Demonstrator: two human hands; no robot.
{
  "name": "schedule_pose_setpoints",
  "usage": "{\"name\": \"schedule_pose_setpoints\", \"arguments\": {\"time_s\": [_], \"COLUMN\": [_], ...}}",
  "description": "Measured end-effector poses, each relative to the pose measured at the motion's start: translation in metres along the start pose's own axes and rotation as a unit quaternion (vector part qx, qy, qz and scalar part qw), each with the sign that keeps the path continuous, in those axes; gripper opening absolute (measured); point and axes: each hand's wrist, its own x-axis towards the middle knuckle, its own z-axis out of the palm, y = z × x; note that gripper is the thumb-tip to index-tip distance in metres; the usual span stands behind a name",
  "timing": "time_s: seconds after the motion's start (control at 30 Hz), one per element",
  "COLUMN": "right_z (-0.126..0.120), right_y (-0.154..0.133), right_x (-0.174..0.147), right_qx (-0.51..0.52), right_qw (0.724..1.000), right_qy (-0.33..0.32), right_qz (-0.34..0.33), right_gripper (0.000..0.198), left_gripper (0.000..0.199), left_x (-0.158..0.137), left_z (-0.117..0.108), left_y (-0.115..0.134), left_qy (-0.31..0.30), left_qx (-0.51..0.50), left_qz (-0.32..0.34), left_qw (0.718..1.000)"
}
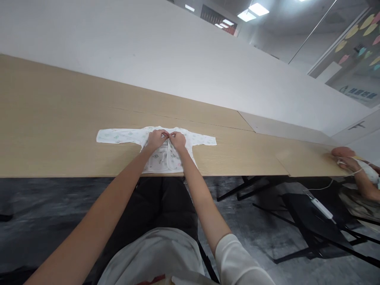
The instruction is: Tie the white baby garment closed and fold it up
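Observation:
A small white baby shirt point(160, 158) with a pale print lies spread on the wooden table, both sleeves stretched out sideways. Its front opening runs down the middle, and the lower hem reaches the table's near edge. My left hand point(156, 139) is closed in a pinch on the shirt near the neckline. Right beside it, my right hand point(178, 140) pinches the shirt too, the fingertips of both hands almost touching. Any fastener between the fingers is too small to make out.
The long table point(59, 118) runs along a white wall point(148, 55). At the far right another person point(368, 174) leans at the table. A black folding chair point(314, 221) with a white power strip point(322, 208) on it stands at the right below the table.

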Motion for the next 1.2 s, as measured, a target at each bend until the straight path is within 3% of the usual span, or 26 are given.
{"name": "schedule_pose_setpoints", "arguments": {"time_s": [0.1, 0.7, 1.2], "right_z": [-0.003, -0.007, -0.009], "right_y": [-0.001, 0.002, 0.000], "right_x": [-0.001, -0.004, -0.002], "right_qx": [0.002, 0.012, 0.035], "right_qw": [1.000, 0.999, 0.999], "right_qy": [-0.007, -0.018, -0.024], "right_qz": [0.002, -0.034, -0.003], "right_gripper": [0.019, 0.030, 0.015], "left_gripper": [0.021, 0.033, 0.032], "left_x": [0.000, 0.000, 0.001], "left_z": [0.001, 0.001, 0.006], "left_y": [0.000, 0.004, -0.006], "left_qy": [0.001, -0.011, 0.002], "left_qx": [-0.008, 0.018, -0.042], "left_qz": [-0.013, -0.060, -0.029], "left_qw": [1.000, 0.998, 0.999]}}
